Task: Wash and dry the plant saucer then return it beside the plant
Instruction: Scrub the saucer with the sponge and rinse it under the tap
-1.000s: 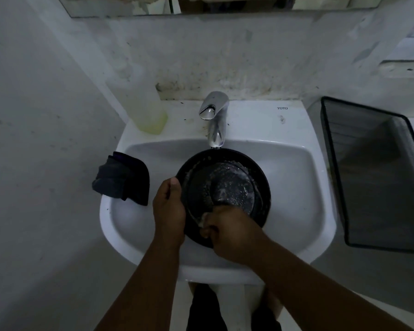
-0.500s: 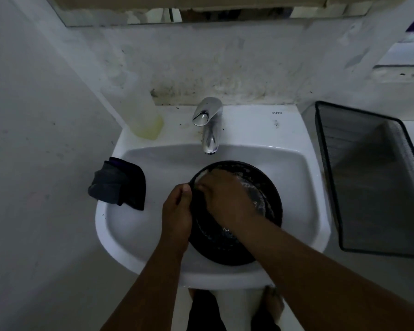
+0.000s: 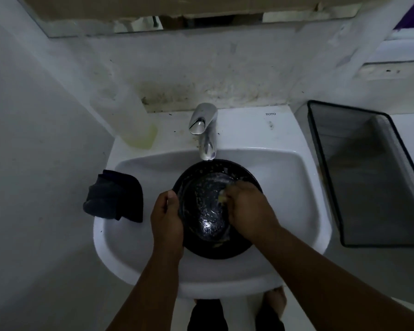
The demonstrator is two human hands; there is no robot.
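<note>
Head view. Fingers: left hand point(image 3: 166, 219) is curled over the near-left rim of the plant saucer point(image 3: 207, 211), thumb up along the rim edge, steadying it. Right hand point(image 3: 247, 210) has its fingers bunched around a small pale-yellow sponge point(image 3: 222, 198), only a corner of which shows at the fingertips; it is pressed against the right inner wall of the saucer.

Saucer: dark, round, held low in the basin of the white sink point(image 3: 296, 177), its far rim just below the spout of the chrome tap point(image 3: 204, 132). The inner floor is wet and glossy, with specks and suds-like streaks. Cannot tell whether water is running; no stream is visible.

Surroundings: dark cloth point(image 3: 114, 195) draped over the sink's left rim, well apart from the saucer. Translucent bottle point(image 3: 132, 120) with yellowish liquid at the back-left corner of the sink deck. Black mesh basket point(image 3: 368, 173) to the right of the sink. No plant in view.

Judgement: the step in hand is the scrubbing part of the wash; rinse, dry and return are not yet done. The next move likely calls for working the sponge round the remaining rim, then a rinse under the tap with a firm left-hand grip, since the wet saucer may be slippery. The cloth looks like the likely drying tool.
</note>
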